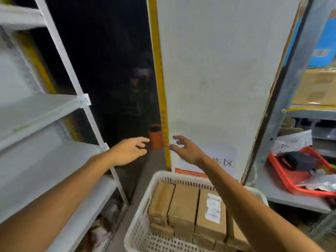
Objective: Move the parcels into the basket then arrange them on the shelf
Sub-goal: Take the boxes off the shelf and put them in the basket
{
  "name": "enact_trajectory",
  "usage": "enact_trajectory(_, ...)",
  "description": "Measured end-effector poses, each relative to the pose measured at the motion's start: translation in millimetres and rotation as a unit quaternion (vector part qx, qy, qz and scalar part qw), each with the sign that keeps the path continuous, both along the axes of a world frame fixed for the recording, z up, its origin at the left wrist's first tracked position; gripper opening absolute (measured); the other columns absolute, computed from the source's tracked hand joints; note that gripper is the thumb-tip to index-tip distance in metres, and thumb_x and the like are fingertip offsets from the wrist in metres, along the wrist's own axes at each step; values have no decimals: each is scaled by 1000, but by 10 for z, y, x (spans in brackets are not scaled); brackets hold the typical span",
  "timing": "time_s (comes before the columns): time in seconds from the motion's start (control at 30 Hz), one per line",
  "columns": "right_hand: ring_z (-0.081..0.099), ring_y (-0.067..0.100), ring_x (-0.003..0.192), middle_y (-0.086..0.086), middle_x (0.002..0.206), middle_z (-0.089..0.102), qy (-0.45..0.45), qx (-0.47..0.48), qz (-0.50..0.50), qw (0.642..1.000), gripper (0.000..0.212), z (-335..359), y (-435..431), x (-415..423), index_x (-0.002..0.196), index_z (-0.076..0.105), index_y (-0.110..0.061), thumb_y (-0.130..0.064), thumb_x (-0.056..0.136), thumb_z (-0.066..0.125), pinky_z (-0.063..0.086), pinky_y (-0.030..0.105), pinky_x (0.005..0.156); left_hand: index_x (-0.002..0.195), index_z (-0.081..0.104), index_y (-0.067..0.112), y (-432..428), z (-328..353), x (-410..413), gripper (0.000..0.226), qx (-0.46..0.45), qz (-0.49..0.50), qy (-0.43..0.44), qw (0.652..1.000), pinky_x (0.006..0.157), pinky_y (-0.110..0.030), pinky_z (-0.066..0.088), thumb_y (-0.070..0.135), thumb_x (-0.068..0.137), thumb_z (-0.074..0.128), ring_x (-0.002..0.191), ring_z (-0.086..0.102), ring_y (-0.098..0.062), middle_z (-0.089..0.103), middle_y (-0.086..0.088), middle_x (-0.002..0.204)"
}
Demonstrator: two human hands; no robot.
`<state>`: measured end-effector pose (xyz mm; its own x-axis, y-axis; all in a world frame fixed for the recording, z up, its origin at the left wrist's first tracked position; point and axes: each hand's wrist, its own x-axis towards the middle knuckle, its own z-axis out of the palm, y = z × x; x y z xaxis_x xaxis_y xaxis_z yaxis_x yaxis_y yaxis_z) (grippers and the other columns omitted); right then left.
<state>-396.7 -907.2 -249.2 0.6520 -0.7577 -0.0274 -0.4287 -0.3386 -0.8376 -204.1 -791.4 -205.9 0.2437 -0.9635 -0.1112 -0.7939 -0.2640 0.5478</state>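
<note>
Grip slack, empty on left hand, right hand; basket cropped, parcels partly behind forearm.

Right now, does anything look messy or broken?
Nothing looks broken. The parcels sit neatly in the white basket. Only the red tray on the right shelf looks messy: it sits crooked with bags heaped in it.

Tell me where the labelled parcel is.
The labelled parcel lies in the white basket, lower centre of the head view, right of two plain parcels.
</note>
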Motion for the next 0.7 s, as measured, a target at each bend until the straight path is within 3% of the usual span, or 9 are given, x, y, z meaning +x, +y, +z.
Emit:
enact_trajectory(0.13, 43, 21, 135, 3, 148, 43, -22, -18, 96, 995, 62, 367, 349, 718, 145, 41, -23, -47, 92, 59, 35, 26, 102, 137, 44, 34, 789, 346, 573, 42, -44, 105, -6, 994, 102, -34, 44, 25, 96, 54, 119, 53, -15, 51, 4, 136)
enact_trajectory(0.27, 42, 23, 136, 4, 152, 38, -51, -31, 189, 980, 64, 755, 915, 1492, 147, 37, -26, -45, 91, 61, 36, 29, 101, 135, 47, 34, 1749, 667, 1058, 41, -82, 202, -43, 975, 105, -34, 42, 23, 95, 55, 123, 50, -18, 52, 3, 137)
enact_trajectory(0.43, 44, 22, 133, 2, 147, 44, -87, -51, 310, 945, 63, 1118, 1879, 2368, 144, 40, -24, -46, 90, 63, 39, 30, 101, 123, 52, 35, 3088, 1029, 1474, 34, -111, 295, -98, 944, 87, -20, 40, 22, 93, 60, 106, 61, -16, 59, 3, 122)
enact_trajectory(0.63, 49, 20, 128, 5, 147, 43, -118, -91, 399, 905, 58, 1519, 3246, 3202, 144, 42, -26, -44, 92, 61, 40, 27, 96, 108, 54, 55, 4739, 1365, 1705, 38, -137, 376, -181, 899, 88, -27, 46, 24, 89, 64, 101, 64, -19, 64, -5, 119)
enact_trajectory(0.7, 50, 19, 126, 4, 147, 43, -132, -100, 426, 889, 57, 1626, 3697, 3435, 143, 42, -26, -44, 92, 62, 40, 26, 95, 118, 56, 38, 5239, 1441, 1731, 35, -136, 409, -192, 882, 90, -30, 47, 18, 91, 62, 103, 64, -23, 64, -7, 117)
